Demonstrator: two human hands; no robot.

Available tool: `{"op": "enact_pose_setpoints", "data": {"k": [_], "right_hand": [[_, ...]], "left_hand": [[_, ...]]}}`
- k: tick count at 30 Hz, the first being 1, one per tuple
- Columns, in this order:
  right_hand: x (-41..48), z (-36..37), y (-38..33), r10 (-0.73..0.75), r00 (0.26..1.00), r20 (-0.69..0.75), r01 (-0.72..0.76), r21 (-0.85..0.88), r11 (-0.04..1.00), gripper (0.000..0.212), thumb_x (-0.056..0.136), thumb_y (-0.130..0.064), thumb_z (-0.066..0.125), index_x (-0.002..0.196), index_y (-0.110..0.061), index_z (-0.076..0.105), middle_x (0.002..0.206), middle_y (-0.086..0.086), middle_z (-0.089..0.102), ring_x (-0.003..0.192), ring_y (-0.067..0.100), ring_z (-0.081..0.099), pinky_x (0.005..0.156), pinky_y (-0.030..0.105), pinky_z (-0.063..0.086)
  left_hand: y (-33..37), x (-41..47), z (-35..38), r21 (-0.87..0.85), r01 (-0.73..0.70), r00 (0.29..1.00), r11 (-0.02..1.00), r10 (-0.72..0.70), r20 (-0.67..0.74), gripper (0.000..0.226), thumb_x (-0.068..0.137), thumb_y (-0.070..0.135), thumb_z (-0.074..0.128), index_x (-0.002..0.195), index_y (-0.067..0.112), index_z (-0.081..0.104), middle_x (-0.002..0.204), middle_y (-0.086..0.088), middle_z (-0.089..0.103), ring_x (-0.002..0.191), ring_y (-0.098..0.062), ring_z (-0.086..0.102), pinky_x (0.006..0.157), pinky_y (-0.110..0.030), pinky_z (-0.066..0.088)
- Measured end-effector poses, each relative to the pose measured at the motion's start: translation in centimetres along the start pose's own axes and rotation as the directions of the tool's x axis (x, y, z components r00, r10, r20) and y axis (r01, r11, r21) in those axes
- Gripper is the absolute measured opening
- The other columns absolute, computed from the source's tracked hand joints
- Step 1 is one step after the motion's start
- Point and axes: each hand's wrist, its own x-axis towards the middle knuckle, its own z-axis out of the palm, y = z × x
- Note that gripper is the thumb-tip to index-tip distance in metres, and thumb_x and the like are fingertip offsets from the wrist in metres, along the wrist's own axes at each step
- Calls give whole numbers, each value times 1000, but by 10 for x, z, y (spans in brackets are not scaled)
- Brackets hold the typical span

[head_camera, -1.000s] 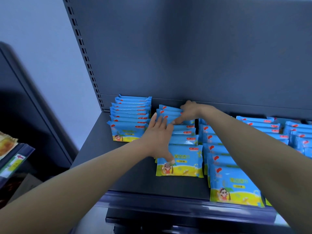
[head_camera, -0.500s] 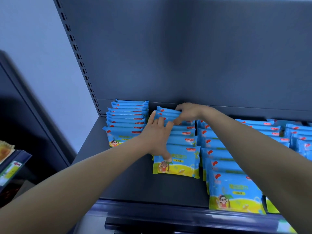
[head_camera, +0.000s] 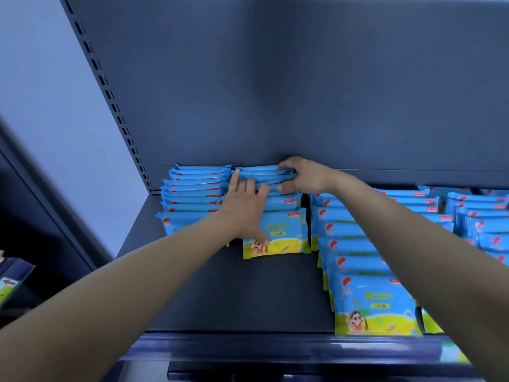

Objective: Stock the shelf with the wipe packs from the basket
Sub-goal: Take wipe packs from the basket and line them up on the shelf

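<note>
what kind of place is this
Most likely a shop, or a mock-up of one: a dark metal shelf with a slotted upright, rows of identical wipe packs facing forward, and a label strip along the front edge.

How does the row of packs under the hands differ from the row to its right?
The middle row stops well back on the shelf; the right row reaches its front edge. The left hand and right hand touch the middle row; no hand touches the right row. Same blue-and-yellow packs in both.
</note>
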Motion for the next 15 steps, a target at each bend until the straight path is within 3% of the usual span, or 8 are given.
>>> {"op": "enact_pose_setpoints", "data": {"k": [7,11,13,15], "right_hand": [[-6,-2,-3,48,995,-88,-52,-48,997,58,89,-20,56,142,-13,35,148,8,33,132,21,37,103,24,31],[-13,0,-3,95,995,43,-99,92,991,69,88,-35,60,146,-18,26,148,2,36,132,19,39,104,24,31],[-17,1,-3,118,978,170,-130,59,990,86,81,-40,68,149,-23,18,151,-1,30,136,19,34,111,33,31],[-18,4,-4,136,976,170,-134,-22,991,96,77,-38,73,150,-23,11,153,0,24,138,21,30,112,38,31]], "left_hand": [[2,5,-3,68,24,996,997,-18,-88,94,69,48,67,138,6,19,121,-15,42,117,-33,41,114,-51,-1],[1,7,-3,25,33,999,999,-32,-29,98,69,63,60,140,6,21,126,-14,38,121,-34,38,112,-55,-5],[-1,6,-6,32,73,997,997,-73,-12,100,69,73,50,139,5,25,126,-15,39,120,-34,39,111,-56,-7],[-3,4,-8,109,157,987,982,-159,11,105,68,80,43,138,2,28,125,-16,43,118,-35,41,110,-59,-8]]}}
